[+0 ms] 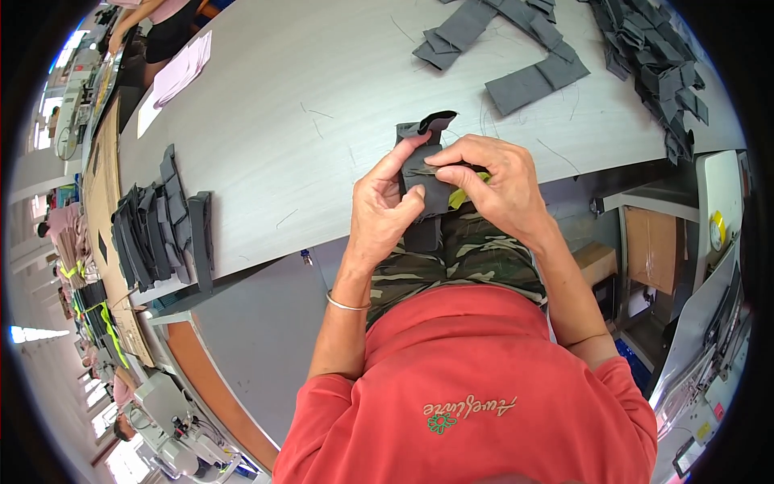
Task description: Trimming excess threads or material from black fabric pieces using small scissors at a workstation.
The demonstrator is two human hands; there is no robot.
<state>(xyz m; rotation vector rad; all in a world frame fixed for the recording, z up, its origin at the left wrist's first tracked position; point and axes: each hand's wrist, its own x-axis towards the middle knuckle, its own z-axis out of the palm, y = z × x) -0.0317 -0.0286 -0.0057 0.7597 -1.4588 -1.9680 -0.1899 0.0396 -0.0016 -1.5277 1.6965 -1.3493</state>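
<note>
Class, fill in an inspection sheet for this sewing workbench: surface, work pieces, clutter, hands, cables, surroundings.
Surface: pale grey table, loose threads on it.
Work pieces: dark grey fabric piece held at the table edge; a yellow-green tool partly hidden.
Clutter: stacked grey pieces at left, scattered grey pieces and a heap at the far right.
Hands: left hand and right hand both pinch the fabric piece.
Cables: nothing seen.
Surroundings: sewing machine lower left; another person at the far end.
</note>
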